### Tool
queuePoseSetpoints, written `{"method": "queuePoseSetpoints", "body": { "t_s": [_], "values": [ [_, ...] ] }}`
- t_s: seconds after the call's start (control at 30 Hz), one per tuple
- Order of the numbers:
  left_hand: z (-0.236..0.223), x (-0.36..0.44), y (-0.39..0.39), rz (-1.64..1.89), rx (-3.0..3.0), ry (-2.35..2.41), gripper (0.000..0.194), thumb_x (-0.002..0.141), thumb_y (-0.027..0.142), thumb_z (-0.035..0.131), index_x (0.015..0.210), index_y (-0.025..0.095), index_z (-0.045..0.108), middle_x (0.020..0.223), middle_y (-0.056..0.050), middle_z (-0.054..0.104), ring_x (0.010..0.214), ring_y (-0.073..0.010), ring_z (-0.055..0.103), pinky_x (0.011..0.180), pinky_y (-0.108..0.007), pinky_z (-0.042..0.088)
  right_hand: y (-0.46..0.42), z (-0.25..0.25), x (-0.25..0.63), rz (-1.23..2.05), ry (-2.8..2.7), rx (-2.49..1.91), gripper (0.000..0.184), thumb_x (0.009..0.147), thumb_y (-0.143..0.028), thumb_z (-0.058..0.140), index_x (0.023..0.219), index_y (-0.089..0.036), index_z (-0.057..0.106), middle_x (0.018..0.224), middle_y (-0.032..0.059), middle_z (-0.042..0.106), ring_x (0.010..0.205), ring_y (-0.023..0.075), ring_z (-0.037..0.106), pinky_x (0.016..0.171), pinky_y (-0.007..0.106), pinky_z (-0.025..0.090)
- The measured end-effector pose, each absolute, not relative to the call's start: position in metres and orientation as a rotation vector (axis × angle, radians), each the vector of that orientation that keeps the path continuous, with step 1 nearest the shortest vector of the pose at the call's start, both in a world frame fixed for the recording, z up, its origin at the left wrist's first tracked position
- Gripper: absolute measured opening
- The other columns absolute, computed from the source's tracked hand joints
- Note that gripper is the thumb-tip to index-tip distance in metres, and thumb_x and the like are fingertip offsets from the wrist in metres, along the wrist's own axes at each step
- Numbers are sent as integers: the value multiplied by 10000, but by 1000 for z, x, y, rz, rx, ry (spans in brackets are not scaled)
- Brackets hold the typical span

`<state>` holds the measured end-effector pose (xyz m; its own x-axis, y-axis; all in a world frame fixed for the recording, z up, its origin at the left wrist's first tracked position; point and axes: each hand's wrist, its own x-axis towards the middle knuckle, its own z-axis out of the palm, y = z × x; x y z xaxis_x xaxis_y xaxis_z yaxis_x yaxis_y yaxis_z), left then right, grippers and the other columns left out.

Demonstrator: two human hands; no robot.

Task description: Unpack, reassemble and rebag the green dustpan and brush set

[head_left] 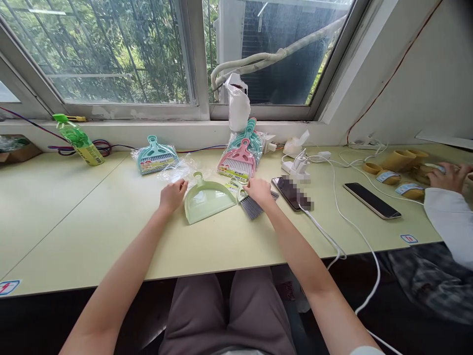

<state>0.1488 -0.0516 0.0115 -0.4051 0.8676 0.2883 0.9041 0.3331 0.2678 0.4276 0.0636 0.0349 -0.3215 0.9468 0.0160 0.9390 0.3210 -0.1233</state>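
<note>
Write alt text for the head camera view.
A person's left hand rests beside a pale green dustpan on a table, while the right hand touches a small grey-bristled brush. Packaged dustpan sets and two phones lie nearby; another person's hand handles tape rolls.

I see a pale green dustpan (pixel 207 199) of smooth plastic with a soft sheen. The brush (pixel 251 203) beside it has stiff grey bristles, probably synthetic. The wrapper (pixel 177 170) near my left hand (pixel 172 195) is thin, crinkled clear film that catches the light, as is the film on the packed sets (pixel 238 160). The tabletop (pixel 111 217) is matt and smooth, a laminate look. The phone (pixel 371 199) is glossy black glass, the cable (pixel 343 219) smooth white.
</note>
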Motion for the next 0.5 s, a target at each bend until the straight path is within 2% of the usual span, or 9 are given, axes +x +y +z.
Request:
{"method": "queuePoseSetpoints", "body": {
  "t_s": [0.27,0.4,0.5],
  "values": [
    [12,149,-53,-614,-1656,-2486,413,929,412,291,781,213,621,705,-75,635,706,-224,562,569,-287,274,67,31,427,76,-2424,-1806,320,929,-339,412,1035,-168,662,1026,142,681,971,255,642,763,317,449],
    [11,148,-53,-607,-1639,-2500,408,925,404,299,785,211,631,736,-79,649,717,-223,567,575,-286,283,68,31,427,78,-2418,-1820,328,934,-356,408,1035,-168,657,1030,144,681,982,251,641,770,314,444],
    [11,148,-53,-621,-1636,-2496,407,919,421,311,753,212,619,725,-75,644,705,-221,564,573,-288,284,68,31,428,118,-2445,-1793,360,905,-454,464,1027,-171,650,1026,139,684,985,256,638,779,316,438]
  ]
}}
